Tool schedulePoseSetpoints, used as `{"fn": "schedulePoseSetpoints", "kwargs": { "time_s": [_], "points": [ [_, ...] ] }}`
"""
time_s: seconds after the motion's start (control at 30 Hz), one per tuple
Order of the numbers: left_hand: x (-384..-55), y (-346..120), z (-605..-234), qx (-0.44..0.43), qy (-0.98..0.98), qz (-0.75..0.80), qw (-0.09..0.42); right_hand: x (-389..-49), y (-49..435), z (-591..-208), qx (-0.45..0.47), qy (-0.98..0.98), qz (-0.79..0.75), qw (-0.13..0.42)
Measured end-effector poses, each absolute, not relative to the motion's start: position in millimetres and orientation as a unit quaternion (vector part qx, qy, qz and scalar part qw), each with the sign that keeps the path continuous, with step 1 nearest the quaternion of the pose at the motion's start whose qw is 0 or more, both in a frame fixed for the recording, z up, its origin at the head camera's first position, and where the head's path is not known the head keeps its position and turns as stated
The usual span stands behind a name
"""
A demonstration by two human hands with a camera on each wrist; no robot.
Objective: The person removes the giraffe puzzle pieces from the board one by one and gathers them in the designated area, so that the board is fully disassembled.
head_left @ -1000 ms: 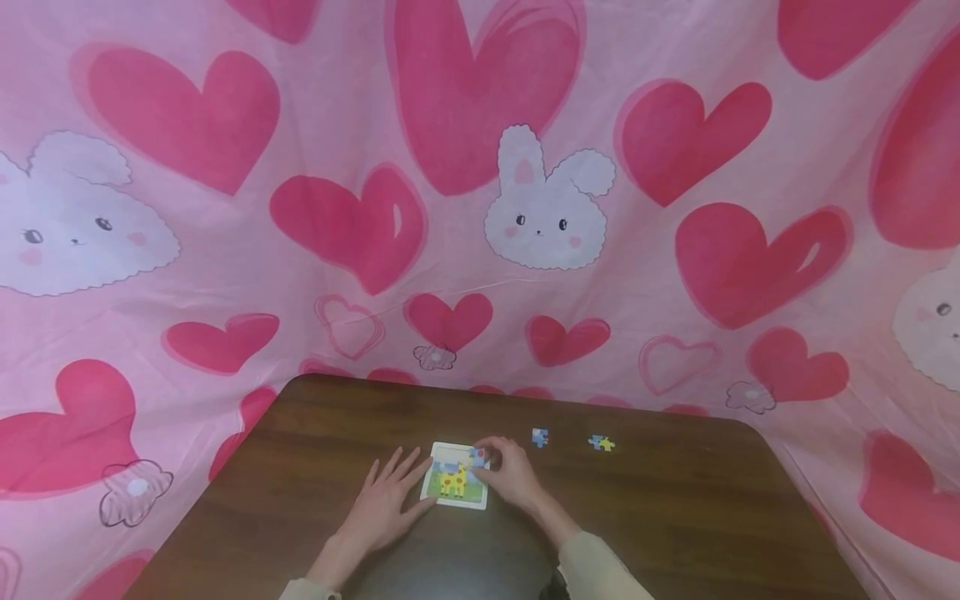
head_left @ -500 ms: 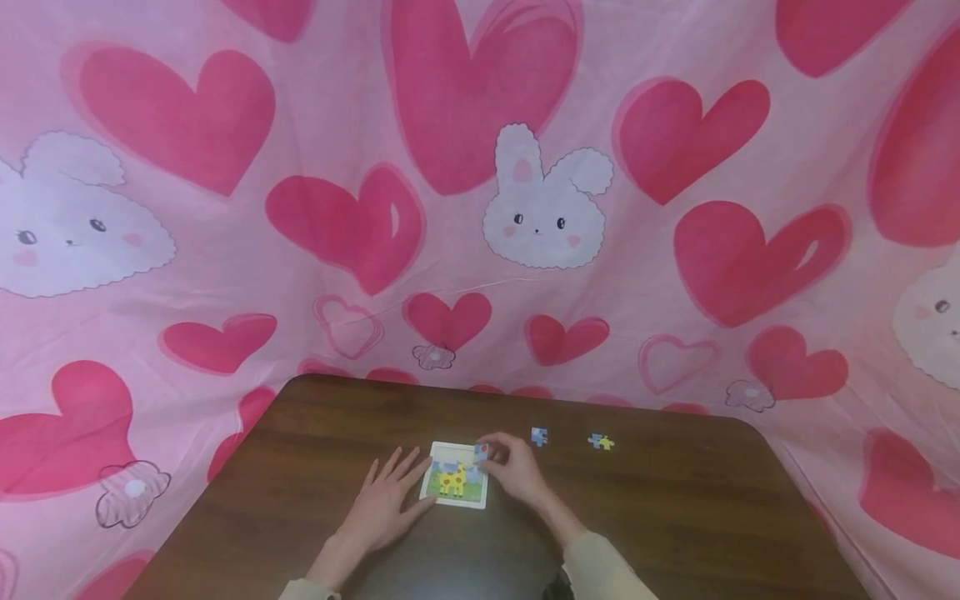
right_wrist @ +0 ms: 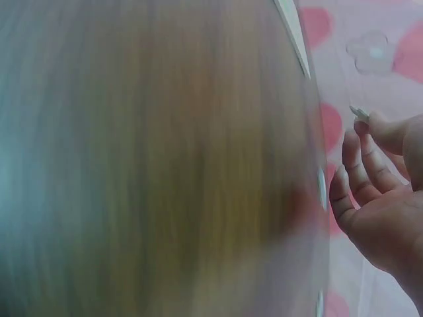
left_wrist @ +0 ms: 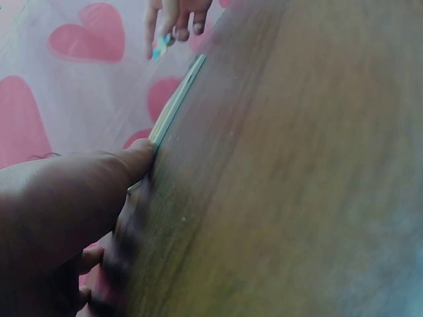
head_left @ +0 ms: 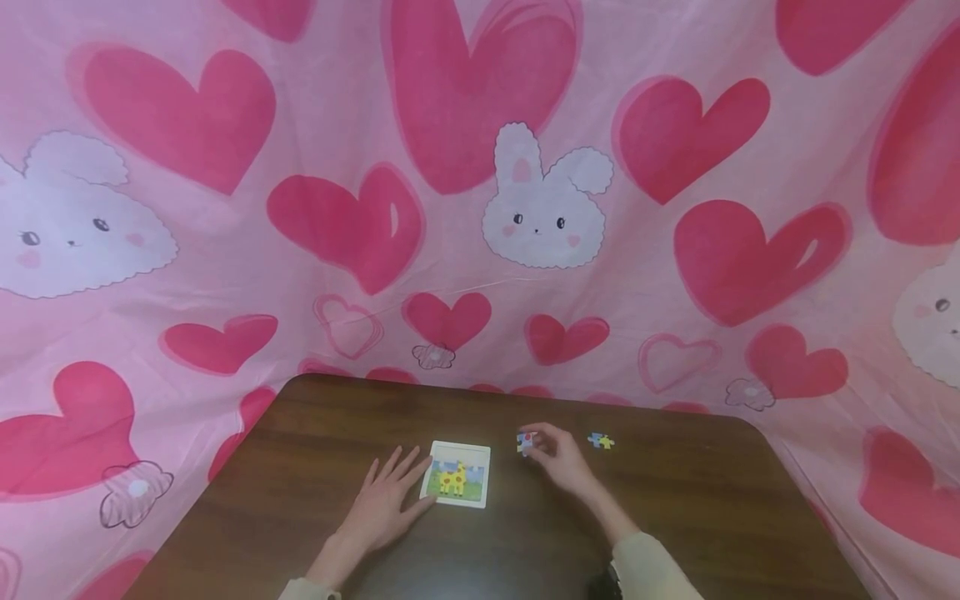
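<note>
A jigsaw board [head_left: 457, 475] with a white border and a yellow giraffe picture lies on the dark table. Its upper strip is pale, without picture. My left hand [head_left: 382, 504] rests at the board's left side, fingers spread, and its thumb touches the board's edge in the left wrist view. To the right of the board, my right hand [head_left: 561, 458] pinches a jigsaw piece [head_left: 527, 439], blue with a red spot, between thumb and fingers. The right wrist view shows this piece edge-on, raised off the table, and a second piece [right_wrist: 322, 189] lying on the table near the hand.
Farther right on the brown table [head_left: 697, 500] lies a blue and yellow jigsaw piece [head_left: 601, 442]. A pink cloth [head_left: 457, 275] with hearts and rabbits hangs behind the table's far edge and along its sides.
My right hand has carried the pinched jigsaw piece off the board's upper right corner and to the right, near the loose piece there. My left hand stays where it was.
</note>
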State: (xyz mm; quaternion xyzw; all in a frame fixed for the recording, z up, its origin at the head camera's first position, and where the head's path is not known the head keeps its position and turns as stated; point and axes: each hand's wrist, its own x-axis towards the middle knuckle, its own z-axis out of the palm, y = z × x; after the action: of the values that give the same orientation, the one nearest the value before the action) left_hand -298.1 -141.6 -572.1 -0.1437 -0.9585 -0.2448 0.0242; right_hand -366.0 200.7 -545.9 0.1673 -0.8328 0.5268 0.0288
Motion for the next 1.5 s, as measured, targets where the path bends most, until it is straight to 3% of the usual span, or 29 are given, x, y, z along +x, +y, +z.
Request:
{"fn": "schedulePoseSetpoints", "kwargs": {
  "time_s": [0.4, 0.83, 1.5],
  "points": [
    [-297, -141, -571, -0.142, -0.961, -0.234, 0.03, -363, 286, -533, 0.101, -0.836, 0.535, 0.061],
    [-297, -141, -567, -0.14, -0.961, -0.239, 0.023, -356, 377, -527, 0.04, -0.902, 0.425, 0.068],
    [-298, -141, -571, -0.142, -0.96, -0.239, 0.022, -359, 400, -539, 0.036, -0.949, 0.296, 0.103]
  ]
}}
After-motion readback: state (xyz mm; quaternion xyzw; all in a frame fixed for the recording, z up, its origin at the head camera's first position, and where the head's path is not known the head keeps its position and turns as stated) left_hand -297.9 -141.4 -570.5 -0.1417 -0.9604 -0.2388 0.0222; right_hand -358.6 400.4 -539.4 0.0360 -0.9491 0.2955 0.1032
